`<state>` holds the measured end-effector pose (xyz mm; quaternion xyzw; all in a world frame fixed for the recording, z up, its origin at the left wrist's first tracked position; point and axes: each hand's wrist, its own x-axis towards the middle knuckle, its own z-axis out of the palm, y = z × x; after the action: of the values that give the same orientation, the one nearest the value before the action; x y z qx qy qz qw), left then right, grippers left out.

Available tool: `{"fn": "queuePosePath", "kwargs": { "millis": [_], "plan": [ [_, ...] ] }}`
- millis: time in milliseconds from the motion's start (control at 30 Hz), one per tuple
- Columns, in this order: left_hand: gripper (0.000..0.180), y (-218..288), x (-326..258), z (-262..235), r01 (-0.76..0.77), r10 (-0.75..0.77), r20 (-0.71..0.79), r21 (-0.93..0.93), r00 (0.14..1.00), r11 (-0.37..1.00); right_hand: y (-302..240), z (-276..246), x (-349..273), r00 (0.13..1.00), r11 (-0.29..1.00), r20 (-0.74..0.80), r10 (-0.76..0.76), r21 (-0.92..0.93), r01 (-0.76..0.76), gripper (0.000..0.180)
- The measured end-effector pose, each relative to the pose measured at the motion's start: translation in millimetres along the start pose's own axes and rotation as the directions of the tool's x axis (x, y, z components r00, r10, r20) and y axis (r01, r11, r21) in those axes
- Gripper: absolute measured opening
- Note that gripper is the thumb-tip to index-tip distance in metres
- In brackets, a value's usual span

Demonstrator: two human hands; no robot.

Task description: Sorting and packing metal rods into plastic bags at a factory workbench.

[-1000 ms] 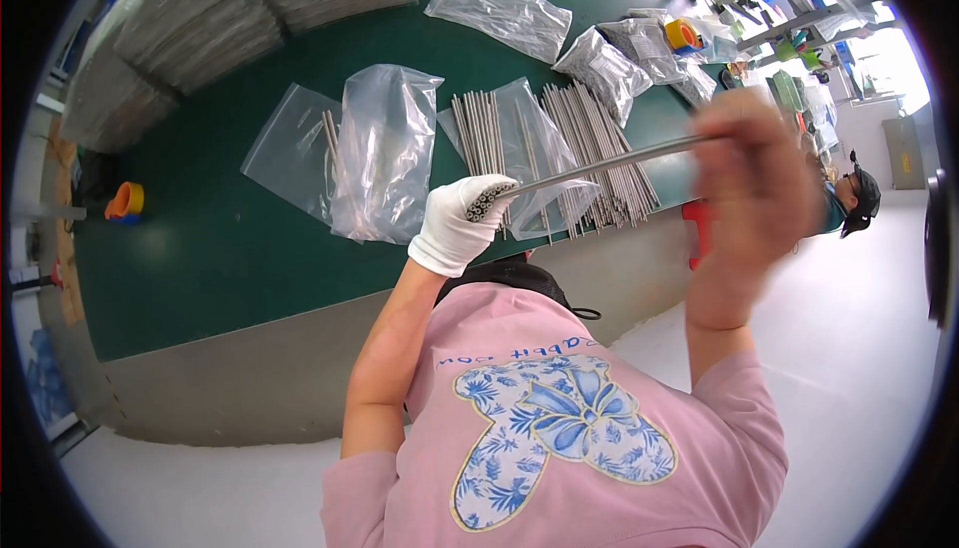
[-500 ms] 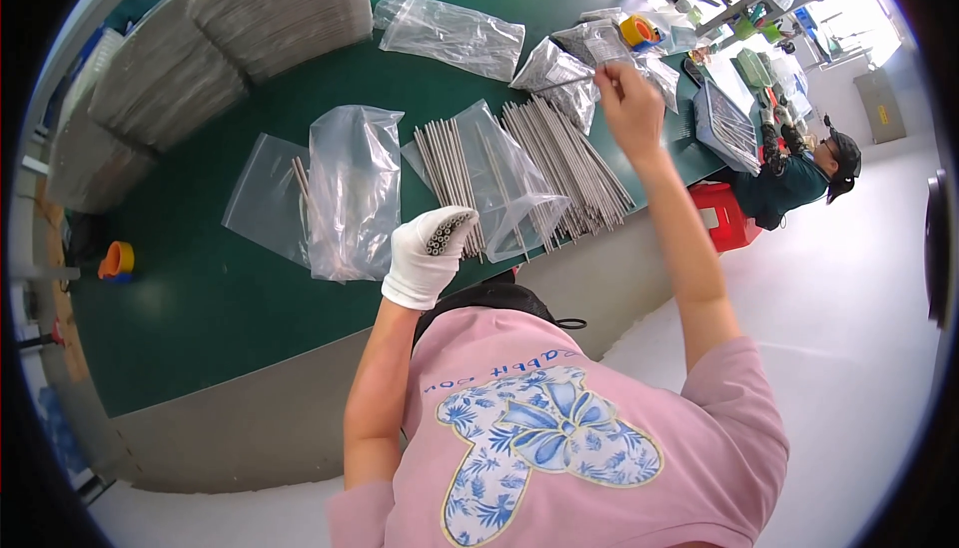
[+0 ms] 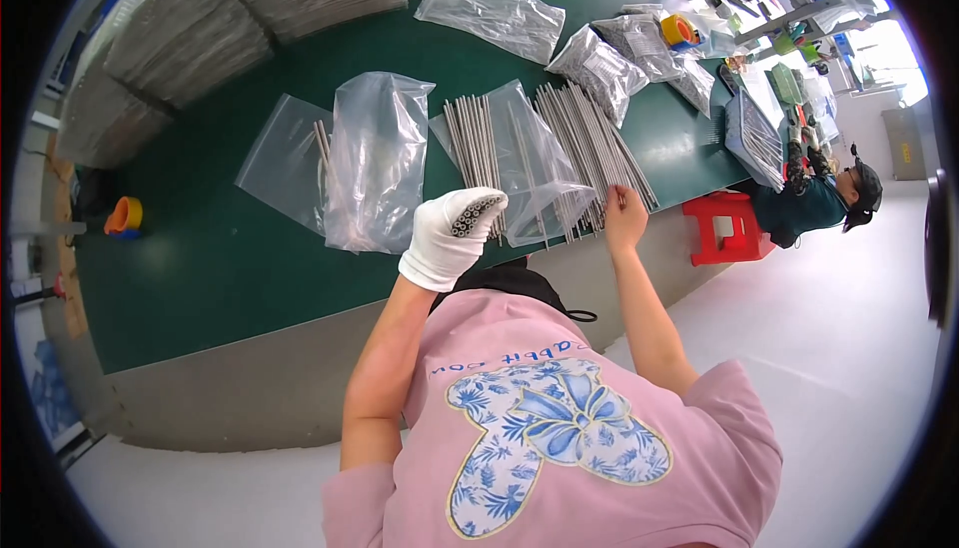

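My left hand (image 3: 452,233), in a white glove, is wrapped round a bundle of thin grey metal tubes (image 3: 474,216); their hollow ends face up toward me. Bare, my right hand (image 3: 624,218) is closed at the near end of the right-hand pile of metal tubes (image 3: 584,138), its fingertips pinched on a tube there. Between the hands lies a clear plastic bag (image 3: 544,173) with a few tubes in or under it. A smaller row of tubes (image 3: 470,138) lies just beyond my left hand.
More clear bags (image 3: 380,158) lie on the green table (image 3: 220,278) left of my gloved hand. Filled bags (image 3: 599,68) and a yellow tape roll (image 3: 679,30) sit at the back right. Stacked grey sheets (image 3: 190,33) stand far left. A co-worker (image 3: 809,198) sits right, by a red stool (image 3: 724,228).
My right hand has come down and nearer from above the filled bags, where it held a single tube, to the tube pile's near end. My left hand keeps its bundle.
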<state>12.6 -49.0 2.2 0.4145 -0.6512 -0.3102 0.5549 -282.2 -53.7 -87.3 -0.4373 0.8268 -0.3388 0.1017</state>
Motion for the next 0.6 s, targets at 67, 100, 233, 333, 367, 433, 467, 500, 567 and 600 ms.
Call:
{"fn": "queuePosePath", "kwargs": {
  "millis": [67,100,233,333,367,433,467,500,567,600],
  "plan": [
    [0.01,-0.9,-0.7,-0.5,0.009,-0.01,-0.01,-0.014,1.0,1.0,-68.0,-19.7,-0.6,0.872,0.863,-0.013,-0.489,0.141,0.486,0.01],
    [0.011,0.4,-0.4,-0.9,0.003,-0.003,-0.001,-0.004,1.0,1.0,-101.3,-30.9,-9.1,0.875,0.841,0.078,-0.478,0.329,0.43,0.009],
    [0.015,1.1,-0.1,-2.7,-0.02,0.019,0.024,0.033,1.0,0.999,-196.3,-52.3,-48.7,0.615,0.558,0.168,-0.77,0.644,0.524,0.009],
    [0.017,-1.3,-5.0,-2.0,-0.016,0.016,-0.015,0.031,1.0,0.999,-218.1,-51.2,-60.2,0.497,0.49,0.213,-0.841,0.689,0.534,0.01],
    [0.017,-0.9,-5.6,-2.4,-0.015,0.016,-0.022,0.032,1.0,0.999,-220.6,-50.7,-61.5,0.452,0.488,0.256,-0.854,0.693,0.531,0.009],
    [0.02,-1.1,-5.8,-2.9,-0.013,0.013,-0.01,0.007,1.0,1.0,-218.6,-47.3,-61.1,0.43,0.503,0.293,-0.854,0.674,0.541,0.009],
    [0.02,-1.8,-5.6,-3.1,-0.011,0.011,-0.018,0.008,1.0,1.0,-218.0,-46.0,-60.8,0.417,0.521,0.327,-0.848,0.652,0.55,0.009],
    [0.021,-2.6,-5.8,-3.3,-0.022,0.022,-0.007,0.028,1.0,0.999,-218.7,-45.9,-61.1,0.411,0.52,0.33,-0.85,0.653,0.551,0.009],
    [0.022,-3.8,-6.1,-3.0,-0.03,0.03,0.0,0.048,1.0,0.998,-220.0,-45.4,-61.1,0.376,0.46,0.274,-0.885,0.645,0.61,0.008],
    [0.022,-5.0,-6.5,-2.6,-0.039,0.039,-0.006,0.035,0.999,0.999,-219.8,-44.8,-61.1,0.375,0.46,0.276,-0.885,0.646,0.609,0.008]
  ]
}}
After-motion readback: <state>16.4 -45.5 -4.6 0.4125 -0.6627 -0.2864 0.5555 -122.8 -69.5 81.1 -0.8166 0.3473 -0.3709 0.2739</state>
